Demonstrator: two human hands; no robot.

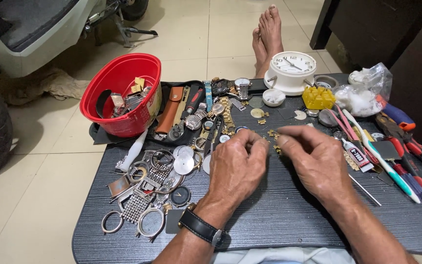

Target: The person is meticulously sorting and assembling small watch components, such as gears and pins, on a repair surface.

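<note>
At frame centre I see my left hand (238,164) and right hand (313,159) pinched narrow around tiny gold watch-band links (273,139) on the dark table (279,215), most links scattered loose, the red bucket (123,93) upper left untouched.

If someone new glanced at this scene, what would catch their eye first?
Probably the red bucket of watch parts at the table's far left, then the white clock at the far edge. In the middle, the left hand and right hand meet over small gold links.
</note>
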